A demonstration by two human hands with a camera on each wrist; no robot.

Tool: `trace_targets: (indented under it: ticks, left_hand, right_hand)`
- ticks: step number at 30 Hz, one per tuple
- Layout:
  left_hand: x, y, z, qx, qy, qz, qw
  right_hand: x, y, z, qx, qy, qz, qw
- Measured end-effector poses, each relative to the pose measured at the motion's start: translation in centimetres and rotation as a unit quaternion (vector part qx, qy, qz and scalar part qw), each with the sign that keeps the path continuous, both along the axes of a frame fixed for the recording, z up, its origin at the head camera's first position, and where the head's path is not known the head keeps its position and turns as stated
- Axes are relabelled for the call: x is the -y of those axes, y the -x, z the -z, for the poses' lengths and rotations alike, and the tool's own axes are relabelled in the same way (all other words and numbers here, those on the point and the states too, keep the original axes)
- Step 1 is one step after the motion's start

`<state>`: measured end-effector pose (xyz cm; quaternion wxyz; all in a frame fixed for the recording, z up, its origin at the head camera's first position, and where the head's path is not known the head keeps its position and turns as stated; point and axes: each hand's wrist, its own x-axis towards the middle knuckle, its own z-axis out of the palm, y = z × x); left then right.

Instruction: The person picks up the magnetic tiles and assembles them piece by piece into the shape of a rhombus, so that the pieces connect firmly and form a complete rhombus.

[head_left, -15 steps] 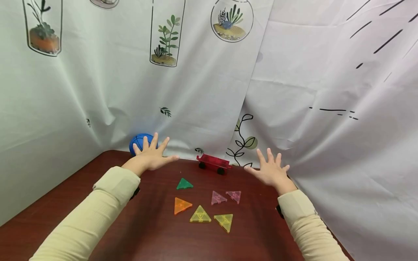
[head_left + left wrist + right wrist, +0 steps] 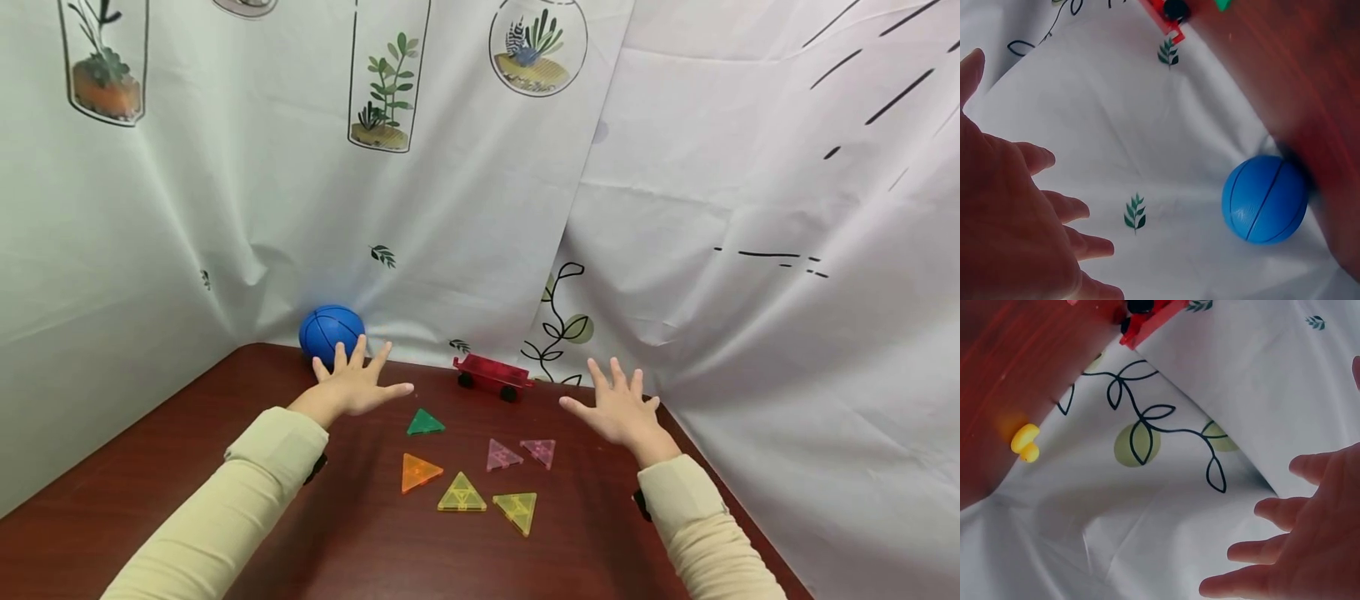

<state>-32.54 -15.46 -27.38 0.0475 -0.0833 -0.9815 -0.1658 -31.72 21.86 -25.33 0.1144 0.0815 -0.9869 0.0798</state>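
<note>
My left hand (image 2: 348, 387) is held up above the table with its fingers spread and holds nothing. In the head view its fingertips overlap the lower part of a blue ball (image 2: 330, 331); the left wrist view shows the ball apart from the hand. Fingers also spread, my right hand (image 2: 618, 410) is raised over the table's right side and grips nothing. Between the hands lie flat see-through triangular tiles: a green tile (image 2: 425, 422), an orange tile (image 2: 420, 472), two yellow tiles (image 2: 462, 495) and two pink tiles (image 2: 502, 455).
A red toy wagon (image 2: 492, 375) with black wheels stands at the back edge of the dark red-brown table (image 2: 360, 533). In the right wrist view, a small yellow toy (image 2: 1025, 442) sits near the table edge. Printed white cloth (image 2: 465, 233) hangs behind and beside the table.
Both hands have come slightly lower in the head view, still with fingers spread. More of the blue ball shows above the left hand. The tiles and wagon have stayed put.
</note>
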Motion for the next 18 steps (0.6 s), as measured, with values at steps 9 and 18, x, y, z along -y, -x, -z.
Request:
trace_targets:
  ticks: [9,18]
  left_hand:
    - [-1.1,0.1,2.3,0.007,-0.011,0.007,0.9999]
    - [-2.0,0.3,4.9,0.027,0.007,0.01,0.9996]
  right_hand:
    - [0.5,0.2,1.8,0.008,-0.003,-0.006,0.9999]
    - [1.3,0.2,2.8,0.012,0.023,-0.012,0.9996]
